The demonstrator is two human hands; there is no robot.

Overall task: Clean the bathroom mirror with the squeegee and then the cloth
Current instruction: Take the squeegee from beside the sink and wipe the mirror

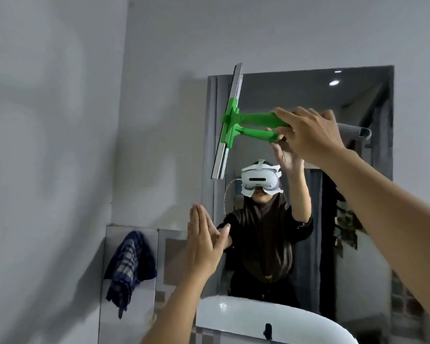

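Note:
The rectangular mirror [358, 219] hangs on the grey wall above a white sink. My right hand [308, 132] grips the handle of the green squeegee [233, 120]. Its long blade stands nearly upright against the mirror's upper left edge, and its top end reaches above the mirror. My left hand [204, 244] is raised with flat, open fingers near the mirror's lower left edge and holds nothing. A blue checked cloth [129, 264] hangs over a ledge panel at the lower left.
The white sink [246, 316] curves below the mirror with a dark tap [268, 331] on it. A person wearing a white headset and dark clothes is reflected in the mirror, along with a towel rail. Bare grey wall fills the left.

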